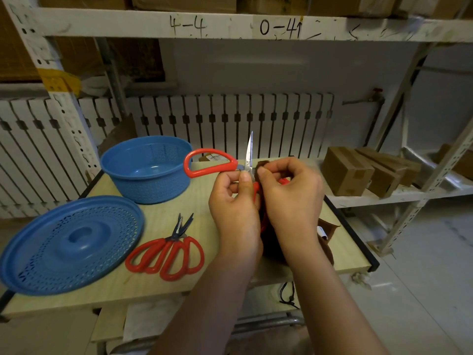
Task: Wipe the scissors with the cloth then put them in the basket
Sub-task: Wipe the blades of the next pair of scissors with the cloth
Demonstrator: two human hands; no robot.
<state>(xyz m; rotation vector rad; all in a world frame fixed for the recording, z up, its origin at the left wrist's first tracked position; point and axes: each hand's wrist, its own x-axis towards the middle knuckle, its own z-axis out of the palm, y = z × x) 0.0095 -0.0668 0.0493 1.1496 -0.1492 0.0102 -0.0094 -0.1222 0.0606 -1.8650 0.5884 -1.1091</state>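
Note:
I hold a pair of red-handled scissors point(210, 163) opened wide above the wooden table point(163, 275). One blade points straight up and one red loop sticks out to the left. My left hand point(235, 203) grips them near the pivot. My right hand point(289, 193) pinches a dark brown cloth point(329, 233) against the base of the upright blade; the cloth hangs down behind my wrists. The blue basket point(147, 169) stands empty at the back left of the table. Two more red-handled scissors point(169, 249) lie together on the table, left of my left arm.
A round blue perforated lid point(69, 244) lies at the table's front left. Cardboard boxes point(358, 170) sit on a white metal shelf to the right. A white radiator point(230, 119) runs along the wall behind, and a shelf beam crosses overhead.

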